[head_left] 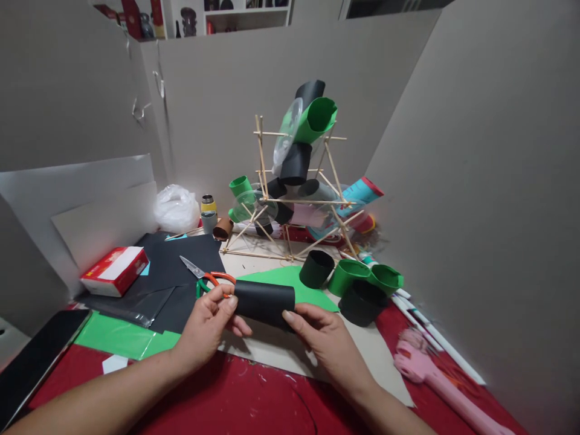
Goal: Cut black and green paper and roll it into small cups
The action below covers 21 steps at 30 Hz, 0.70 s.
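Note:
A curved piece of black paper (265,302) is held level between both hands, above a pale board (362,341). My left hand (216,320) pinches its left end with thumb and index finger. At the lower right corner, my right hand (317,332) grips it between thumb and fingers. Scissors with orange handles (194,269) lie just beyond my left hand, beside a green handle (199,289). Behind the black piece is a green sheet (312,296). Black (316,269) and green paper rings (348,277) stand to the right.
A wooden stick frame (294,201) with paper tubes and clear discs stands at the back. Black sheets (181,260) and a red box (115,272) lie left. A pink glue gun (435,374) is at the right, on red cloth (244,399). Grey panels enclose the sides.

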Motion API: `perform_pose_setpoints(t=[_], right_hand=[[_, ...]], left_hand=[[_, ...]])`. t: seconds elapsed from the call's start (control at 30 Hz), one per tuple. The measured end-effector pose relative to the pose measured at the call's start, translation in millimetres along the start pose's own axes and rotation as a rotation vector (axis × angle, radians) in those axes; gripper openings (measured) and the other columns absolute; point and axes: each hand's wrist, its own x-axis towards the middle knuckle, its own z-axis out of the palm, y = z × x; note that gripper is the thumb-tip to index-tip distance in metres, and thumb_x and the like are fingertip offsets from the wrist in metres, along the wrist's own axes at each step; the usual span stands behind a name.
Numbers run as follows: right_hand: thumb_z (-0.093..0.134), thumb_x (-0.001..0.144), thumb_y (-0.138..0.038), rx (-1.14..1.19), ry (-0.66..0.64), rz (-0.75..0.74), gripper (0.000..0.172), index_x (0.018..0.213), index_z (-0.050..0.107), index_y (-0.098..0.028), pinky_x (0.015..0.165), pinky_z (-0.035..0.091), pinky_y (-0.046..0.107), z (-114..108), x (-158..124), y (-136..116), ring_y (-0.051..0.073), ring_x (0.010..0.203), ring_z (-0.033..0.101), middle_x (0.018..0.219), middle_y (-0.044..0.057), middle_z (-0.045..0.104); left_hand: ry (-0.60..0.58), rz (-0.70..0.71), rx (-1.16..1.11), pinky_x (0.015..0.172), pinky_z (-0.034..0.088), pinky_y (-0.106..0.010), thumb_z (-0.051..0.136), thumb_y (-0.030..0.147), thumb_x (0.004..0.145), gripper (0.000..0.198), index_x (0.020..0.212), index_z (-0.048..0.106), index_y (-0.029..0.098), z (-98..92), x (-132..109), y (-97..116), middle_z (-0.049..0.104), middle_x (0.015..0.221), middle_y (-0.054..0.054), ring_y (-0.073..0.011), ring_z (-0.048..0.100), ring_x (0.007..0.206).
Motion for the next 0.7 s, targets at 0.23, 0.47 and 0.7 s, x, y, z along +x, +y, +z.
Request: perform_pose_setpoints(t=[0.23,0.47,0.7], right_hand=[[0.072,0.075,-0.050,-0.077,0.019,-0.100,0.036,0.063,0.067,-0.016,0.058,0.036,0.026,-5.2,2.1,-2.7,0.014,0.063,0.043,0.063,-0.001,0.048],[0.075,0.072,-0.049,0.019,-0.021,-0.003,0.034,0.069,0.069,-0.016,0.058,0.035,0.025,-2.1,1.1,0.3,0.014,0.063,0.044,0.066,0.000,0.055],[0.080,0.068,-0.047,0.117,-0.035,0.046,0.032,0.068,0.070,-0.017,0.057,0.034,0.024,-1.3,0.9,-2.6,0.010,0.056,0.040,0.060,-0.004,0.054]], left_hand=[[-0.068,-0.068,-0.021,0.052,0.049,-0.020,0.067,0.053,0.081,0.052,0.111,0.056,0.013,-1.1,0.1,-2.1,0.067,0.055,-0.001,-0.0134,0.064,0.048],[-0.046,-0.131,0.009,0.034,0.028,-0.013,0.072,0.051,0.077,0.044,0.099,0.067,0.013,-6.6,4.6,-8.1,0.054,0.050,0.006,-0.0032,0.041,0.030],[-0.015,-0.180,-0.016,0.033,0.020,-0.013,0.075,0.046,0.075,0.039,0.097,0.068,0.014,-6.6,5.9,-4.6,0.050,0.054,0.007,0.0000,0.030,0.032]])
